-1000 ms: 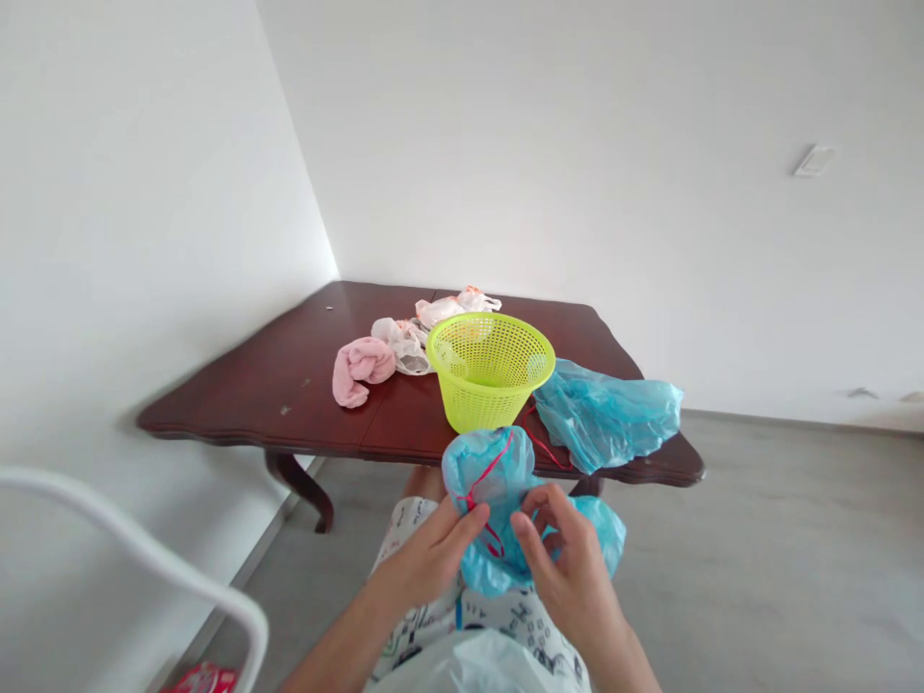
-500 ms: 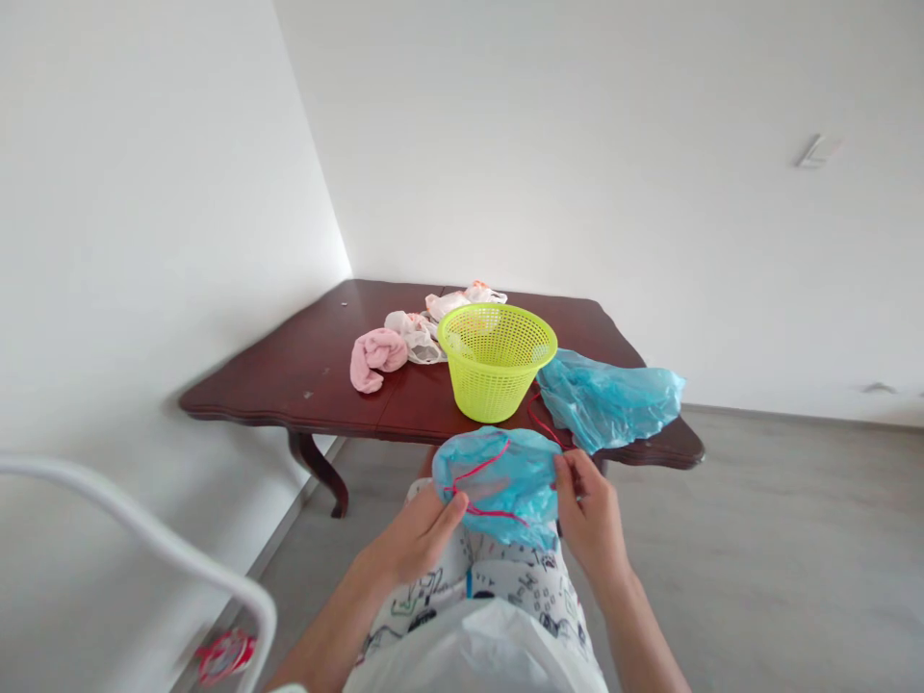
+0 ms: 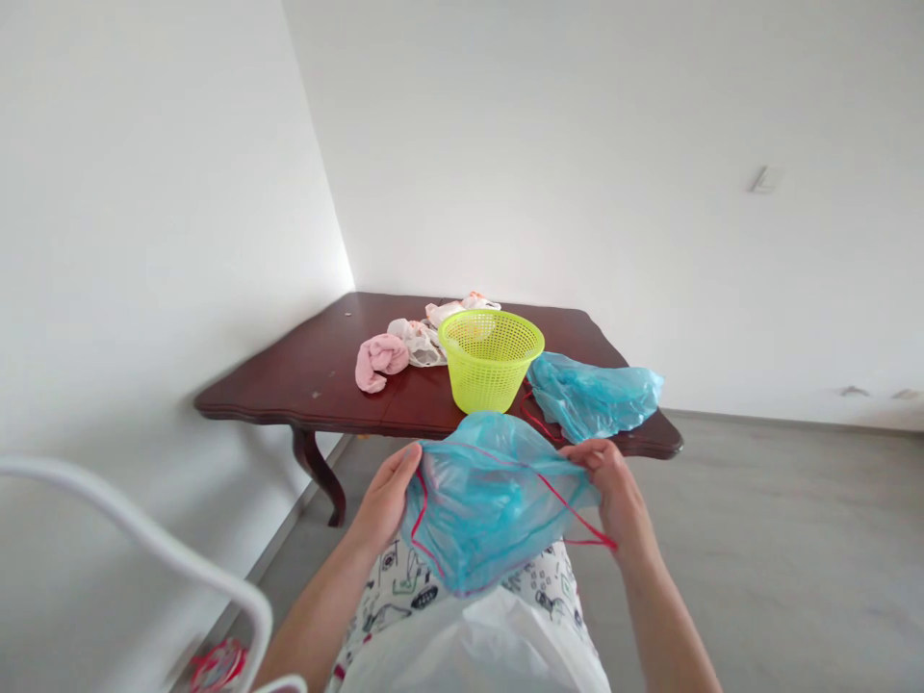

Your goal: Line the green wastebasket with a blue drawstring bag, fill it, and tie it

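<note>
I hold a thin blue plastic bag with a red drawstring stretched open between both hands, in front of my lap. My left hand pinches its left rim, fingers closed. My right hand grips the right rim, and a loop of the red string hangs under it. Beyond the bag, on the dark wooden table, stands a lime-green perforated basket. A second blue bag lies crumpled to the basket's right.
A rolled pink cloth and white plastic bags lie left of and behind the basket. A white plastic bag rests on my lap. A white curved rail crosses the lower left. Grey floor spreads to the right.
My hands have moved apart and pulled the blue bag's mouth wide open; before, they fingered the bunched bag close together. The view has shifted a little away from the table.
</note>
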Demonstrator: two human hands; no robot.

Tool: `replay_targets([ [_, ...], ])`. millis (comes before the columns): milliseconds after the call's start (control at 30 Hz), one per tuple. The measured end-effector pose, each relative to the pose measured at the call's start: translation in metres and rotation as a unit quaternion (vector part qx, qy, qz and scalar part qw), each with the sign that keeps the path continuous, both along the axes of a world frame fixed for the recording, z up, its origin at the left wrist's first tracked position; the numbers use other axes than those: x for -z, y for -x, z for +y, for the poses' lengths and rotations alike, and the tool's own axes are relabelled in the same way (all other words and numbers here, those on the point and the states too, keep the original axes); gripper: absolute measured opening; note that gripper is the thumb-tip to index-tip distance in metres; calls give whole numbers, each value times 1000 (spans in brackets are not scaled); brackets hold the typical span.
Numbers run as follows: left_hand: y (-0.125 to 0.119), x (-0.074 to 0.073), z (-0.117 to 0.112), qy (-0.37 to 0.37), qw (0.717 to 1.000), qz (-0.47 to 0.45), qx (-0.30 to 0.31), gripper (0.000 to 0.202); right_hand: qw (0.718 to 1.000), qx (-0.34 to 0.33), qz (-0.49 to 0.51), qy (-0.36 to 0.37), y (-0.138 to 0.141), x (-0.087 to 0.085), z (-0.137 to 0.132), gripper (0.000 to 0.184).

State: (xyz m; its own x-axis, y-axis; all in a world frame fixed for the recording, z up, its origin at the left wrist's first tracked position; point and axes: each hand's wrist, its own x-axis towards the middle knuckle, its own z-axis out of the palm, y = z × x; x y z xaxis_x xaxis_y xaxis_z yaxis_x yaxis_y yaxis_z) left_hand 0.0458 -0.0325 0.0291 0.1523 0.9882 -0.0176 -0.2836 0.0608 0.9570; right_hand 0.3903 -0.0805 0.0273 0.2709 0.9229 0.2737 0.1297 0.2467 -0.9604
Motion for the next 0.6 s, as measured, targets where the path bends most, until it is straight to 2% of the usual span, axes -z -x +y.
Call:
replay_targets([
  [67,-4,1,-4,3,1000,2,28,67,993,-76,-91,27,28,8,-7,48],
  [133,-5,4,-7,2,999,14,50,66,970,-148,-185,51,48,21,-8,41],
  [233,3,4,-8,28,999,4,27,71,935,-204,-277,84,46,33,6,20],
  [267,9,2,-6,38,999,-2,6,72,932,-190,-294,92,37,31,12,24],
  [300,15,-1,-5,42,999,-4,-18,73,935,-146,-310,92,26,26,16,29],
  [367,28,-8,-3,34,998,8,-61,73,936,19,-346,59,6,7,16,45],
  [433,35,-14,-8,10,994,22,-105,73,904,199,-377,-32,2,-12,-1,68],
  [467,36,-14,-13,0,991,25,-134,74,887,245,-379,-96,8,-18,-15,76],
  [533,32,-11,-30,-5,980,28,-194,76,873,243,-344,-244,36,-16,-48,74],
  [600,23,-3,-52,-26,973,47,-224,73,848,197,-307,-385,74,2,-75,62],
])
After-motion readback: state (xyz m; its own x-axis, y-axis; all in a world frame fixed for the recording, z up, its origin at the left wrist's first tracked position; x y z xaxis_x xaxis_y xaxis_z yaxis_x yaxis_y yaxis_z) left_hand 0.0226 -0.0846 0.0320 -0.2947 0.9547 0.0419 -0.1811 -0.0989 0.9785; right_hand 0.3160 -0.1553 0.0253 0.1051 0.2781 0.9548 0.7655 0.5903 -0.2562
